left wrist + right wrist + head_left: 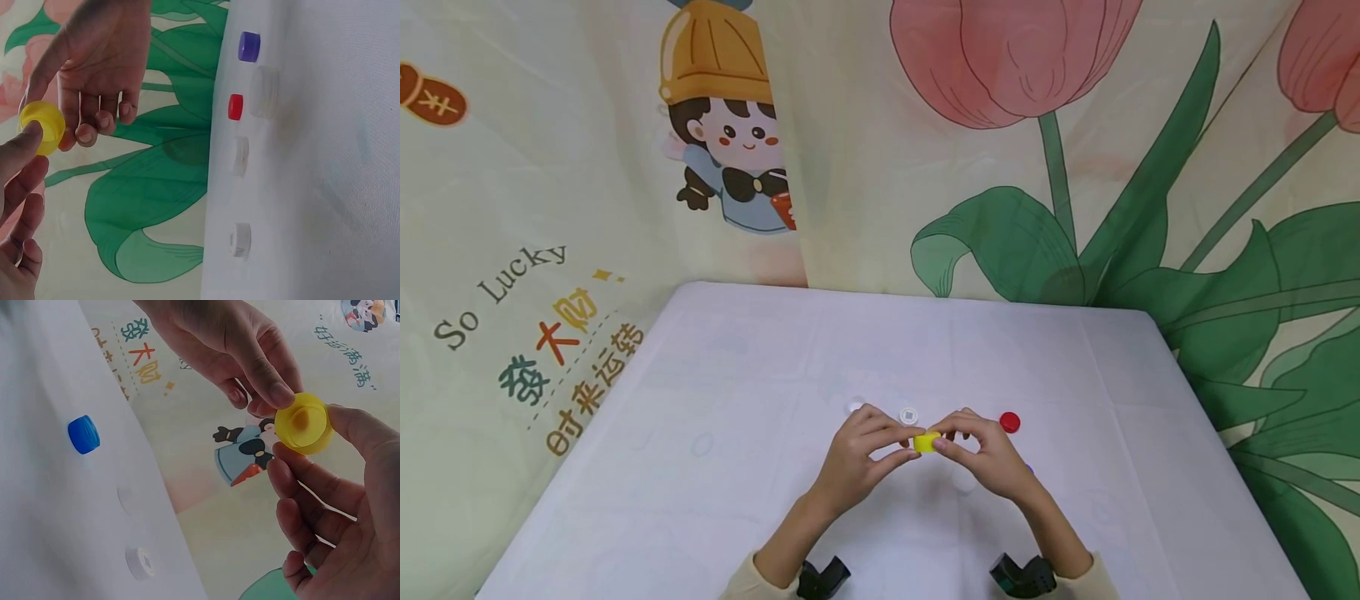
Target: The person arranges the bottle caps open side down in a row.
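A yellow bottle cap (927, 442) is held up above the table between both hands. My left hand (859, 461) pinches one side of it, and my right hand (992, 457) pinches the other side between thumb and fingers. In the left wrist view the hollow inside of the yellow cap (53, 119) shows, with the left thumb (28, 140) at its rim. From the right wrist, the yellow cap (304, 425) sits between the left fingers above and the right thumb (353, 425) and index finger.
Several caps lie on the white-covered table (737, 367): a white one (908, 415), a red one (1010, 422), a purple one (249, 47), a blue one (84, 434) and translucent ones, including a wide clear cap (265, 92). A printed curtain (850, 167) hangs behind the table.
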